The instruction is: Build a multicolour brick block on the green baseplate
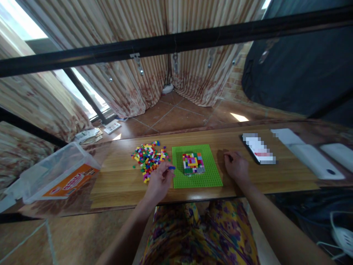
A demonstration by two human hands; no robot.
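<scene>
Tabletop (pixel 116 173): left hand (pixel 160 182) pinches blue brick (pixel 171 168) by baseplate (pixel 180 180) edge; right hand (pixel 237 169): grip unclear.

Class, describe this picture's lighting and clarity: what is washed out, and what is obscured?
Head view: the upper-left window is washed out, and a sun patch glares on the floor; head view: pixelation partly hides the phone screen, and the loose bricks look slightly soft.

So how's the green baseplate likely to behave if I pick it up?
The green baseplate looks thin and flat, so it's probably light, maybe slightly bendy. The colorful brick structure sits near its middle, so it should lift fairly balanced. The baseplate's studded top probably isn't very slippery.
</scene>
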